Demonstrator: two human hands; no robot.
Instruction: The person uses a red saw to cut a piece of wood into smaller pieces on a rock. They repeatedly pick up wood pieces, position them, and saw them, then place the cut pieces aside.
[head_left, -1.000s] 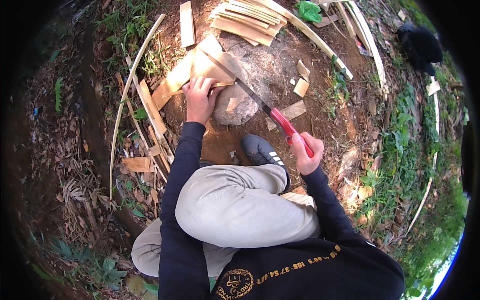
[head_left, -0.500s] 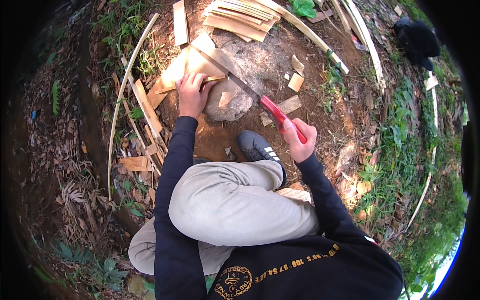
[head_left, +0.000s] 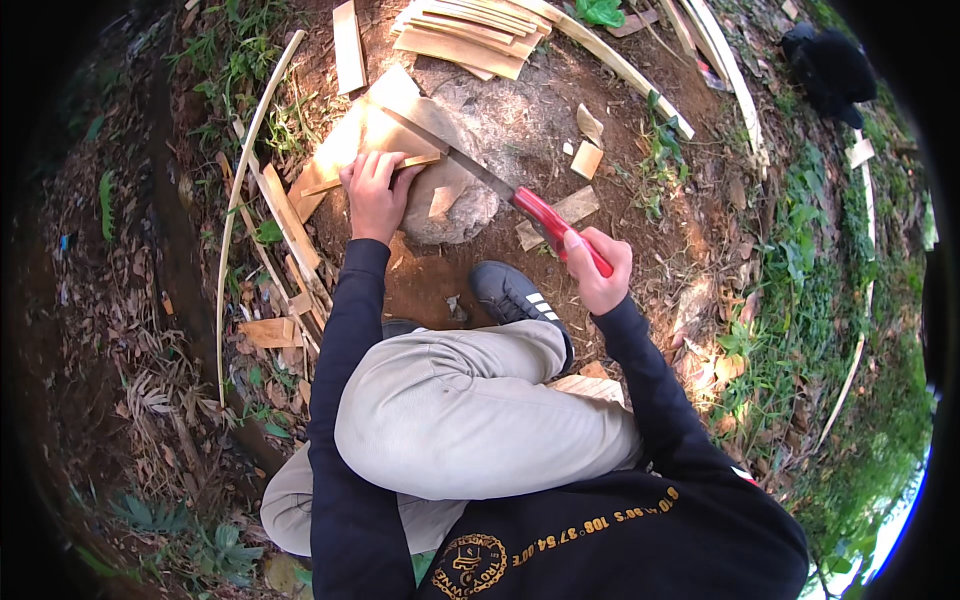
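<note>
A: Where is the wooden board [head_left: 370, 135] placed relative to the hands?

B: It is laid across a grey stone [head_left: 455, 195] on bare earth, ahead of a bent knee. The left hand [head_left: 375, 190] is pressed flat on its near edge, fingers spread, nothing gripped. The board lies directly under that hand, so the left is the nearer one.

A: And the right hand [head_left: 597, 270]?

B: It is clenched around the red handle of a long knife [head_left: 480, 175], held lower and to the right, well apart from the board.

A: How is the blade set?

B: It is angled up and leftward from the handle, its tip resting on the board just beyond the left fingers. The board's long axis runs from lower left to upper right, crossed by the blade
</note>
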